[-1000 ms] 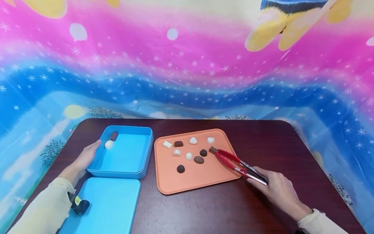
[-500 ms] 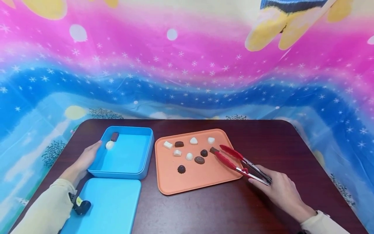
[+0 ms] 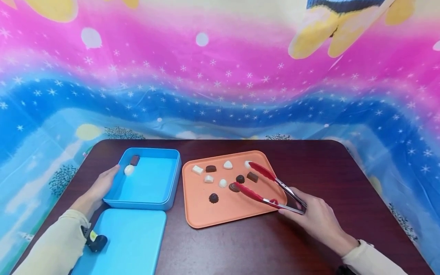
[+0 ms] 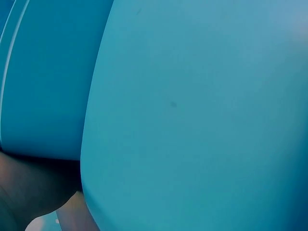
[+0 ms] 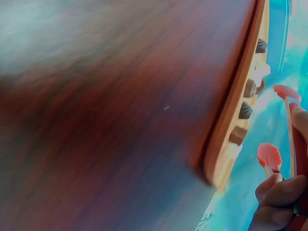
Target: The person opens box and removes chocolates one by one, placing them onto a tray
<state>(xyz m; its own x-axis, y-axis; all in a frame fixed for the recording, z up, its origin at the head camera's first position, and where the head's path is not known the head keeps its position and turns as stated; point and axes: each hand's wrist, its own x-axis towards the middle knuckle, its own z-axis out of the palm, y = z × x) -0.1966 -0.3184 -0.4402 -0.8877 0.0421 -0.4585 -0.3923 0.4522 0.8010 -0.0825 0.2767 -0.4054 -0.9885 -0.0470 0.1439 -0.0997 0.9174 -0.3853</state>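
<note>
My right hand (image 3: 319, 219) holds red-tipped metal tongs (image 3: 254, 194) over the orange tray (image 3: 199, 215). The tongs' arms are spread, with a brown rectangular chocolate (image 3: 252, 177) and a dark ridged chocolate (image 3: 240, 178) lying between them. One red tip partly covers a white chocolate (image 3: 246, 164); the other overlaps a brown oval chocolate (image 3: 233, 187). My left hand (image 3: 99, 187) rests along the left wall of the open blue box (image 3: 175, 172), its fingers looking fairly straight. Inside the box are a brown bar-shaped chocolate (image 3: 135, 160) and a white round one (image 3: 129, 170).
A blue lid (image 3: 128, 236) lies in front of the box, below my left forearm. Several more white and dark chocolates are spread over the tray. The dark wooden table (image 3: 220, 252) ends at a patterned cloth backdrop (image 3: 220, 95).
The tongs have opened wider and shifted left and toward the tray. The brown rectangular chocolate, at one tong tip before, now lies visible between the arms. My left hand stays at the box.
</note>
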